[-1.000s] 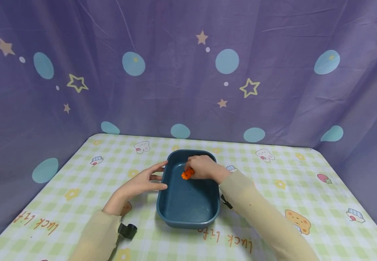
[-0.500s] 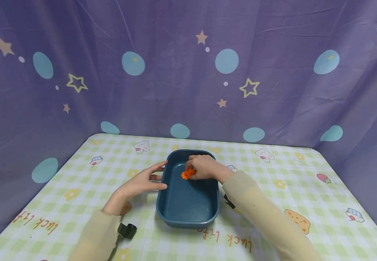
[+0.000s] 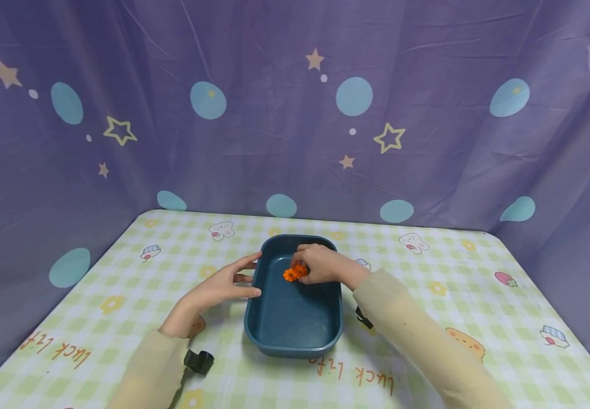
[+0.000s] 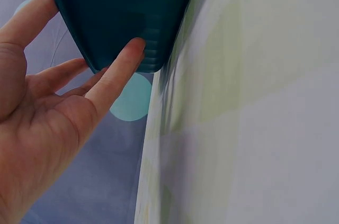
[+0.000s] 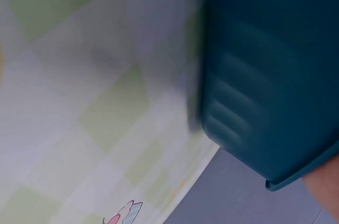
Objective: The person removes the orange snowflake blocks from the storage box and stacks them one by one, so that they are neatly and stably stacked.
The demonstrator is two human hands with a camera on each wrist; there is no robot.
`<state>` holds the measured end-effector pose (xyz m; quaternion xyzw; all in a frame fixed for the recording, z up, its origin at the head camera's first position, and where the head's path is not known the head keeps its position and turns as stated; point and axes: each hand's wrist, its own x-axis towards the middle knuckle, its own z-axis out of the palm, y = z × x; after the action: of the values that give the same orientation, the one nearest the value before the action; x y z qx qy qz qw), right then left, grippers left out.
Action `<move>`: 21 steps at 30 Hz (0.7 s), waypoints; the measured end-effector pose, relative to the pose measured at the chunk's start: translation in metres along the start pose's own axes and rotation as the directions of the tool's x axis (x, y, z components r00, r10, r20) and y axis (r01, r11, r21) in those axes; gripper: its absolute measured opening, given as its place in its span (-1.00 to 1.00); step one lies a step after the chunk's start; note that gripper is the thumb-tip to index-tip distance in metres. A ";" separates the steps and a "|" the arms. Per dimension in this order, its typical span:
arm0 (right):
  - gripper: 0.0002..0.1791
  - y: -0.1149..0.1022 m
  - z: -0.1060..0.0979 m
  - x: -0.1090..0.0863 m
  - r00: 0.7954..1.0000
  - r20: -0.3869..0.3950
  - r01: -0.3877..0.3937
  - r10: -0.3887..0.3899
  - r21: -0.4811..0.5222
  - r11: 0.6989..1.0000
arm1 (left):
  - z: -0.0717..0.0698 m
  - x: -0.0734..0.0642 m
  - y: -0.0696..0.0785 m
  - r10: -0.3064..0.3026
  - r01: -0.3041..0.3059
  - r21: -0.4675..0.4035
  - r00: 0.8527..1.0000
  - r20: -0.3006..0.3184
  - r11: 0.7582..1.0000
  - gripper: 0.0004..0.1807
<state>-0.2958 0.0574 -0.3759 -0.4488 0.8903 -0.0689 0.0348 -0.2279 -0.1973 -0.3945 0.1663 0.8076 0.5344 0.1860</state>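
A deep teal plastic bin stands on the table in the head view. My left hand lies along its left side, fingers spread and straight. In the left wrist view, fingertips of that hand reach the bin's outer wall. Inside the bin, toward its far end, my right hand pinches a small orange item with scalloped, flower-like round ends and dark centres. Fingers cover part of it. The right wrist view shows mostly the bin's outer wall, with a sliver of hand at the rim.
A green checked tablecloth with printed flowers and animals covers the table. Behind and at both sides hangs a purple curtain with stars and blue dots. Black wrist mounts sit on both sleeves, the left mount close to the cloth.
My right wrist and forearm have shifted slightly to the right. More of the orange item shows between the fingers, its dark centres now visible. The left hand and the bin stay put.
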 end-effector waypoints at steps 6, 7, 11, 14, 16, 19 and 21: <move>-0.66 -0.001 -0.003 -0.006 1.000 -0.016 0.022 -0.022 0.025 0.999 | 0.000 0.000 0.000 0.001 -0.001 0.005 1.000 -0.005 1.000 -0.15; -0.67 -0.001 -0.004 -0.008 0.999 -0.021 0.027 -0.027 0.032 0.999 | 0.000 0.000 0.000 0.001 0.000 0.006 1.000 -0.006 1.000 -0.15; -0.68 0.001 -0.006 -0.014 0.997 -0.045 0.060 -0.058 0.042 0.997 | 0.000 -0.001 0.001 -0.004 0.004 0.009 1.000 -0.005 1.000 -0.15; -0.68 0.003 -0.009 -0.019 0.995 -0.059 0.082 -0.079 0.048 0.995 | 0.000 -0.001 0.001 -0.004 0.004 0.011 1.000 -0.006 1.000 -0.15; -0.68 0.004 -0.013 -0.023 0.995 -0.062 0.088 -0.084 0.051 0.995 | 0.000 -0.001 0.001 -0.004 0.004 0.013 1.000 -0.007 1.000 -0.15; -0.67 0.005 -0.018 -0.030 0.995 -0.062 0.083 -0.080 0.048 0.995 | 0.000 -0.001 0.000 -0.004 0.004 0.014 1.000 -0.006 1.000 -0.14; -0.67 0.006 -0.020 -0.034 0.995 -0.064 0.076 -0.074 0.039 0.996 | -0.001 -0.001 0.000 -0.004 0.004 0.012 1.000 -0.005 1.000 -0.14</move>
<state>-0.2825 0.0900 -0.3565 -0.4787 0.8719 -0.1024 0.0136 -0.2276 -0.1983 -0.3944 0.1644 0.8116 0.5296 0.1839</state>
